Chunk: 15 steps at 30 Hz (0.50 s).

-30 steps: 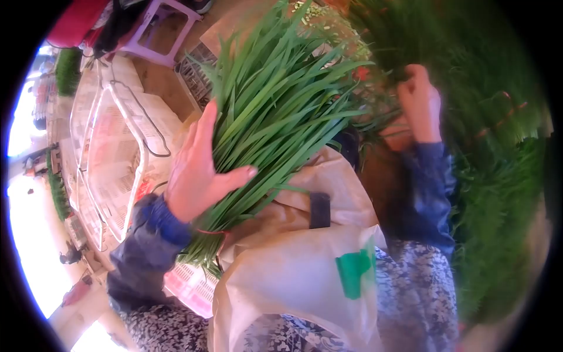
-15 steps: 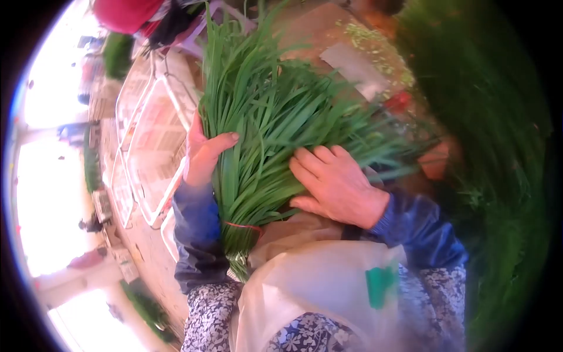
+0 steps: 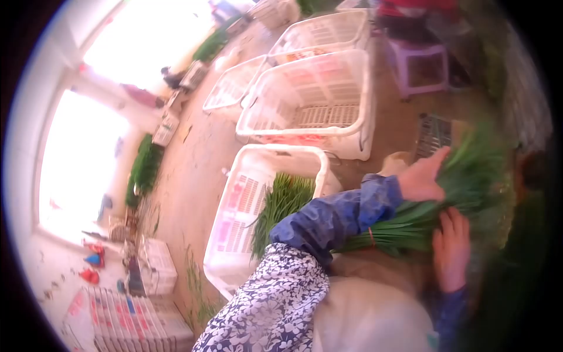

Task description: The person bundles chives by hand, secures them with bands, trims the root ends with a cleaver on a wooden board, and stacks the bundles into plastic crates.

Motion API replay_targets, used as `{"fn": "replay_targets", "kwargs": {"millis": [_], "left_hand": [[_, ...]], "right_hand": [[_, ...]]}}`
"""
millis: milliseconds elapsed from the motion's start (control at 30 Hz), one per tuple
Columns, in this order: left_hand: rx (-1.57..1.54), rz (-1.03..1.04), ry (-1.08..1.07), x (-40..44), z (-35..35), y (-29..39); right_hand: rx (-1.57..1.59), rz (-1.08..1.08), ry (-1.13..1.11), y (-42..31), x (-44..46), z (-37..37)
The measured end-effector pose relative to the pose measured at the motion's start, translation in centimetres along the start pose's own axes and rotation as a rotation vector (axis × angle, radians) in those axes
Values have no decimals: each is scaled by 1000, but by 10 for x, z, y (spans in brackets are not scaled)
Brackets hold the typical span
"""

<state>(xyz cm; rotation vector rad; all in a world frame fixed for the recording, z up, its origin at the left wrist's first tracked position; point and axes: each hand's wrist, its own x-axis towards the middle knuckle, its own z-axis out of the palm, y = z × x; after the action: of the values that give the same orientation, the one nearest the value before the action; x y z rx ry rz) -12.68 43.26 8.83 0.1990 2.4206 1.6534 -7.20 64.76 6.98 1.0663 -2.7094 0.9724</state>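
A bundle of green garlic chives (image 3: 399,232) lies across my lap, its stem end tied with a red band and pointing left. My left hand (image 3: 421,179) grips the leaves from the upper side, thumb and fingers around them. On the lower side my right hand (image 3: 453,249) holds the same leaves, fingers bent against them. The leaf tips toward the right are blurred. Close to my left sleeve stands a white plastic crate (image 3: 220,240) with more chives (image 3: 287,202) in it.
Several white crates (image 3: 308,132) stand on the floor ahead. A purple stool (image 3: 419,67) is at the upper right, beside a person in red (image 3: 416,6). Stacked crates (image 3: 126,320) are at the lower left. Green bundles (image 3: 143,167) lie along the wall.
My view has swung left, bringing the crates into full sight. The bundle and both hands now appear farther right, with the bundle lying more sideways. Both hands remain on the chives.
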Motion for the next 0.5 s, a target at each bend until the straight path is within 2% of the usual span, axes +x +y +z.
{"fn": "replay_targets", "kwargs": {"millis": [33, 133, 200, 267, 300, 333, 367, 400, 433, 467, 500], "left_hand": [[-2, 3, 14, -2, 1, 4], [77, 25, -95, -20, 3, 15], [361, -32, -158, -17, 8, 17], [392, 226, -31, -6, -4, -27], [362, 179, -87, 2, -8, -23], [335, 130, -140, 7, -6, -11], [173, 207, -68, -3, -35, -22], [-256, 175, -182, 16, 0, -19], [-322, 77, -118, 3, -18, -7], [-227, 10, -17, -11, -33, 1], [-314, -92, -83, 2, -22, 12]], "right_hand": [[-17, 70, -33, 5, 4, 9], [-87, -16, -32, 22, 2, 21], [-140, -60, -25, 25, 5, 16], [-122, -13, 10, 8, 7, 18], [-221, 95, 8, 16, -33, -14], [-175, 42, 48, -1, -16, -2], [-122, 3, 71, -22, -5, 0], [-243, 119, 45, -20, -34, -15], [-221, 175, -85, -31, -28, -11], [-142, 143, -73, -38, -26, -5], [-128, 195, -11, -34, -33, -12]]}}
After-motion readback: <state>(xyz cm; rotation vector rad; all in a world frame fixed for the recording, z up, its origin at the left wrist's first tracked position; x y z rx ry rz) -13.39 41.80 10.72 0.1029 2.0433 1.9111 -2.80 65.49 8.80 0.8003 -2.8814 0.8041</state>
